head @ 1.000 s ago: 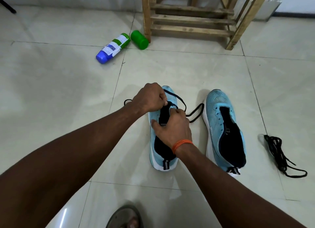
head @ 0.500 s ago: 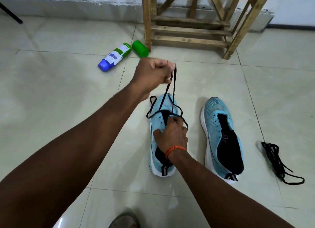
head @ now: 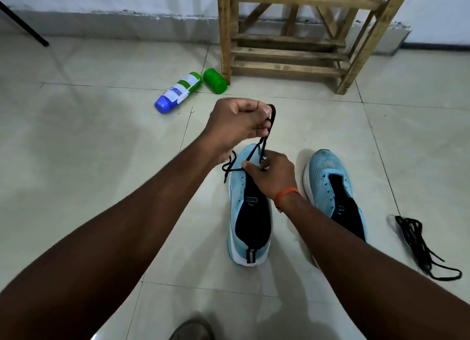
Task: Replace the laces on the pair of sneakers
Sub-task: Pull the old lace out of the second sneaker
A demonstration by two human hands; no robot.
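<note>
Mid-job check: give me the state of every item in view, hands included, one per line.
Left hand: grips the black lace, held above the shoe.
Right hand: pinches the lace at the front eyelets.
Black lace: threaded through front eyelets only, drawn upward.
Sneaker at the hands: on its sole, mostly unlaced.
Other sneaker: on its sole, no lace.
Spare lace: loose heap on the floor.
Bottle: lying on its side.

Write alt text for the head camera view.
A person's left hand holds a black lace up above one light-blue sneaker while the right hand pinches it near the eyelets. The other sneaker, unlaced, and a loose black lace lie to its right.
</note>
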